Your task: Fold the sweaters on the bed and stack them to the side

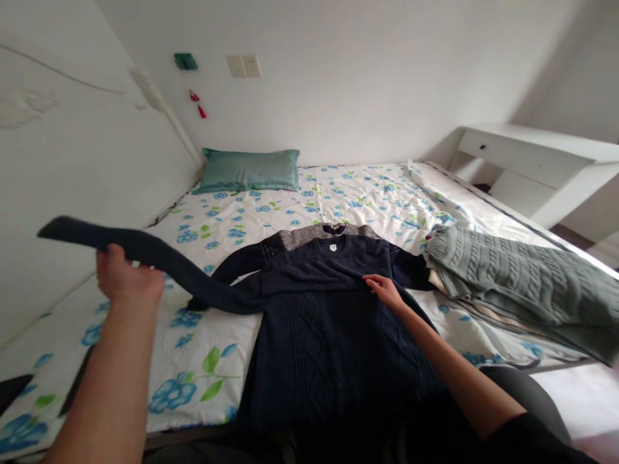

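Observation:
A navy cable-knit sweater (329, 348) lies front up on the bed, its neckline with a white label pointing away from me. My left hand (128, 274) is closed on one of its sleeves, lifting it off the bed and stretching it out to the left; the cuff end sticks out beyond my fingers. Folds run across the sweater's chest. On the right side of that chest rests my right hand (384, 290), fingers stretched out and touching the knit. Under the navy one, a second sweater (302, 239) with a speckled grey yoke and dark sleeves shows partly.
A stack of folded knitwear with a grey cable-knit sweater (512, 277) on top lies at the right. The flowered bed sheet (271, 209) spreads beneath everything. A green pillow (251, 170) is at the back wall; a white desk (527, 161) stands beyond the bed's right side.

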`<state>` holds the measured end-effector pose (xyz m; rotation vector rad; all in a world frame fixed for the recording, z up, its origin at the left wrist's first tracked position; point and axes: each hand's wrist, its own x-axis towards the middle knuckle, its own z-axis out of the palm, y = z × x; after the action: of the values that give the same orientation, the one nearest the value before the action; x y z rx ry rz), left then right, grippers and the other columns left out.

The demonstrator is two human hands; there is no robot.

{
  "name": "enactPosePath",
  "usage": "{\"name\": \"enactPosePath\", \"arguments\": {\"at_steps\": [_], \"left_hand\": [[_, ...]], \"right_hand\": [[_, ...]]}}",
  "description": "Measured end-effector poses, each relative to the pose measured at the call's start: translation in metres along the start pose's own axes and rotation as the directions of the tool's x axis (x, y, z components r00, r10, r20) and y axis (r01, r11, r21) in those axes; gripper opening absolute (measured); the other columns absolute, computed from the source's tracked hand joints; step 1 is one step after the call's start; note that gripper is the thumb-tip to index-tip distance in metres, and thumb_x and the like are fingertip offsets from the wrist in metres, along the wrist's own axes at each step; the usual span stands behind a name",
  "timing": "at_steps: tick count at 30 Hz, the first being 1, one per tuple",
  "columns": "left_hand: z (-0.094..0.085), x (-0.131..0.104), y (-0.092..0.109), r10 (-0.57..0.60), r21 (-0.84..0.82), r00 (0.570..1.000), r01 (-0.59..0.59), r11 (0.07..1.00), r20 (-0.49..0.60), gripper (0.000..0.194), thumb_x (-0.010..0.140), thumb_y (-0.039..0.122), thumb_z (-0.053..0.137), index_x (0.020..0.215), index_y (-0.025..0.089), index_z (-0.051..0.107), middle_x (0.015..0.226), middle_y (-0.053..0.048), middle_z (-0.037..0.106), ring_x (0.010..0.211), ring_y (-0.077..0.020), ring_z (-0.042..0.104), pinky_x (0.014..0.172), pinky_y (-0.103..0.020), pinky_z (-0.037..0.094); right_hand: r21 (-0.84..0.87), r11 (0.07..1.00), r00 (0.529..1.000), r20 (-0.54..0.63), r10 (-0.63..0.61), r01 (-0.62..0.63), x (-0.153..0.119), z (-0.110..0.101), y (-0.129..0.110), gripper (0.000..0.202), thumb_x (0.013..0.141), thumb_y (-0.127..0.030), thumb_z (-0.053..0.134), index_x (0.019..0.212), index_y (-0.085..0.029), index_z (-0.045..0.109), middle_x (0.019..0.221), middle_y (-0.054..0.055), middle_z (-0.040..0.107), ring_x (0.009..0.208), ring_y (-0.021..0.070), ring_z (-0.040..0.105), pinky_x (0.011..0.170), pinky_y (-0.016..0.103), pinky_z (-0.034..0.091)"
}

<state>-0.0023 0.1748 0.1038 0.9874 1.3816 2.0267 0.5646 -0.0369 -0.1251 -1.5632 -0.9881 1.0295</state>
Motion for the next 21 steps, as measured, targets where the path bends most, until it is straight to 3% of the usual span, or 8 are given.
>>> {"name": "enactPosePath", "arguments": {"at_steps": [2, 4, 5, 7, 9, 10, 16, 21], "left_hand": [[0.067, -0.063, 0.014, 0.046, -0.076, 0.984, -0.033, 0.997, 0.17, 0.04, 0.105, 0.041, 0.064, 0.142, 0.027, 0.068, 0.138, -0.004, 0.079, 0.119, -0.0201, 0.074, 0.115, -0.047, 0.059], [0.12, -0.145, 0.017, 0.081, -0.012, 0.86, -0.087, 0.996, 0.504, 0.044, 0.105, 0.056, 0.068, 0.135, 0.026, 0.076, 0.14, -0.009, 0.081, 0.131, -0.0279, 0.073, 0.127, -0.052, 0.051], [0.137, -0.185, 0.013, 0.072, 0.045, 0.713, -0.144, 0.989, 0.697, 0.042, 0.104, 0.057, 0.07, 0.134, 0.029, 0.08, 0.147, -0.008, 0.08, 0.141, -0.0304, 0.07, 0.132, -0.052, 0.047], [0.151, -0.249, -0.002, 0.048, 0.077, 0.325, -0.361, 0.929, 0.944, 0.044, 0.1, 0.054, 0.076, 0.139, 0.034, 0.082, 0.159, -0.005, 0.074, 0.156, -0.0329, 0.061, 0.14, -0.053, 0.038], [0.139, -0.279, -0.024, -0.012, 0.079, 0.129, -0.527, 0.846, 0.992, 0.05, 0.102, 0.053, 0.072, 0.147, 0.033, 0.079, 0.164, -0.004, 0.071, 0.164, -0.0338, 0.053, 0.142, -0.056, 0.034], [0.126, -0.28, -0.037, -0.051, 0.103, 0.105, -0.584, 0.805, 0.993, 0.053, 0.103, 0.053, 0.069, 0.15, 0.032, 0.078, 0.165, -0.005, 0.07, 0.165, -0.0341, 0.052, 0.142, -0.057, 0.034], [0.04, -0.196, -0.114, -0.29, 0.413, 0.301, -0.754, 0.511, 0.908, 0.067, 0.094, 0.046, 0.074, 0.156, 0.023, 0.073, 0.167, -0.018, 0.065, 0.155, -0.0408, 0.062, 0.135, -0.057, 0.043], [0.023, -0.156, -0.147, -0.29, 0.621, 0.551, -0.65, 0.438, 0.782, 0.076, 0.092, 0.042, 0.077, 0.162, 0.017, 0.065, 0.172, -0.023, 0.059, 0.162, -0.0427, 0.054, 0.136, -0.056, 0.041]], "right_hand": [[0.209, 0.972, 0.993, -0.027, 0.117, -0.109, 0.0, -0.03, -0.004, 0.03, 0.098, -0.041, 0.077, 0.119, -0.022, 0.085, 0.123, 0.009, 0.083, 0.105, 0.0222, 0.078, 0.091, 0.032, 0.066], [0.409, 0.89, 0.973, -0.013, 0.228, -0.203, -0.002, -0.051, -0.006, 0.029, 0.103, -0.044, 0.074, 0.121, -0.023, 0.082, 0.13, 0.011, 0.082, 0.107, 0.0217, 0.08, 0.094, 0.033, 0.068], [0.487, 0.84, 0.962, 0.004, 0.273, -0.241, -0.003, -0.06, -0.006, 0.03, 0.107, -0.046, 0.07, 0.123, -0.023, 0.08, 0.131, 0.013, 0.081, 0.108, 0.0219, 0.081, 0.096, 0.034, 0.068], [0.589, 0.752, 0.936, 0.024, 0.35, -0.296, -0.002, -0.072, -0.004, 0.035, 0.114, -0.05, 0.059, 0.127, -0.022, 0.076, 0.129, 0.015, 0.081, 0.107, 0.0224, 0.082, 0.097, 0.037, 0.07], [0.631, 0.703, 0.911, 0.014, 0.412, -0.328, 0.002, -0.079, -0.001, 0.04, 0.118, -0.051, 0.051, 0.132, -0.02, 0.071, 0.124, 0.016, 0.081, 0.102, 0.022, 0.083, 0.095, 0.037, 0.071], [0.635, 0.694, 0.901, 0.005, 0.434, -0.338, 0.004, -0.082, 0.0, 0.04, 0.118, -0.052, 0.051, 0.133, -0.02, 0.07, 0.122, 0.016, 0.081, 0.099, 0.0217, 0.083, 0.093, 0.037, 0.071], [0.409, 0.835, 0.906, -0.044, 0.421, -0.369, 0.028, -0.083, 0.0, 0.031, 0.104, -0.043, 0.083, 0.117, -0.017, 0.073, 0.11, 0.013, 0.08, 0.082, 0.0178, 0.081, 0.07, 0.025, 0.066], [0.026, 0.962, 0.955, -0.121, 0.272, -0.271, 0.05, -0.072, 0.007, 0.037, 0.086, -0.027, 0.096, 0.114, -0.016, 0.075, 0.091, 0.005, 0.079, 0.063, 0.012, 0.07, 0.052, 0.018, 0.052]]}}
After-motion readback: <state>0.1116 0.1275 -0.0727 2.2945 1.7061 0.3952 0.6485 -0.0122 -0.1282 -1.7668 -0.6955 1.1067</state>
